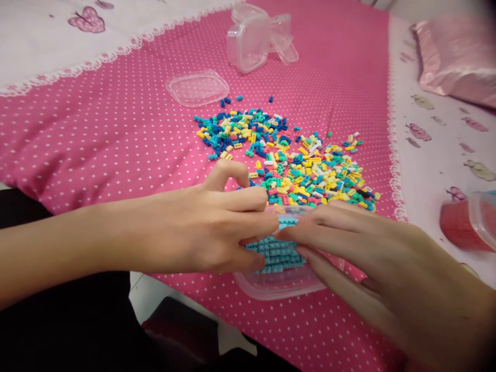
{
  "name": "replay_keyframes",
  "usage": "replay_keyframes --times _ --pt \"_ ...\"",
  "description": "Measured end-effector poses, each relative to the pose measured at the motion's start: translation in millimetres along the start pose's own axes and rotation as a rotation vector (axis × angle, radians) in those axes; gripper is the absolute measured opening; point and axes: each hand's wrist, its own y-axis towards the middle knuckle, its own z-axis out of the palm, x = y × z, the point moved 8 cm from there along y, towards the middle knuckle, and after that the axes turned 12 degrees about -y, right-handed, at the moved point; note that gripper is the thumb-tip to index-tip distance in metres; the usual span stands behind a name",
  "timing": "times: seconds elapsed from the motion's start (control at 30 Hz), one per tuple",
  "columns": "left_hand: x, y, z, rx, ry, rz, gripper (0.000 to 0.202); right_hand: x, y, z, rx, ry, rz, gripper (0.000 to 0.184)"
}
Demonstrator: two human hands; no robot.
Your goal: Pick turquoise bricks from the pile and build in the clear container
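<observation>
A clear plastic container sits near the table's front edge, with rows of small light-blue toy bricks packed together in it. My left hand reaches over from the left, thumb and index finger closed about the left part of the rows. Its other fingers are bent above the container. From the right, my right hand meets the same bricks with thumb and fingertips close together. The fingers partly hide the bricks and the container's far rim. Just beyond lies a loose pile of small multicoloured bricks.
A clear lid lies flat behind the pile. Farther back stand empty clear containers. At the right are a tub with red contents and a shiny pink packet. A pink dotted cloth covers the table.
</observation>
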Motion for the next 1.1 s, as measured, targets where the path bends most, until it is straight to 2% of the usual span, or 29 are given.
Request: replay_keyframes --times 0.13,0.3,0.47,0.6,0.77,0.93,1.1 --pt "1.4 -0.4 1.2 -0.024 -0.031 -0.016 0.036 -0.7 3.0 -1.2 -0.01 0.103 0.046 0.033" --pt "1.4 -0.1 1.7 -0.03 -0.032 -0.011 0.038 -7.9 -3.1 11.2 0.082 0.171 0.114 0.024" --pt "1.4 1.0 -0.3 -0.026 -0.021 -0.006 0.038 -12.2 -12.2 19.1 0.107 0.221 0.185 0.031" --pt "0.7 1.0 -0.9 -0.021 -0.018 -0.007 0.037 -7.6 -13.3 16.7 0.078 0.183 0.179 0.035" --pt "0.7 -0.5 1.1 -0.02 -0.022 -0.003 0.035 -1.0 -7.2 18.5 0.124 0.164 0.161 0.02" --pt "0.5 0.2 0.7 -0.046 -0.051 0.013 0.032 3.7 2.1 19.3 0.123 0.05 0.114 0.018" --pt "1.1 1.9 1.4 -0.043 -0.049 -0.005 0.036 2.0 5.7 27.6 0.105 0.073 0.084 0.02"
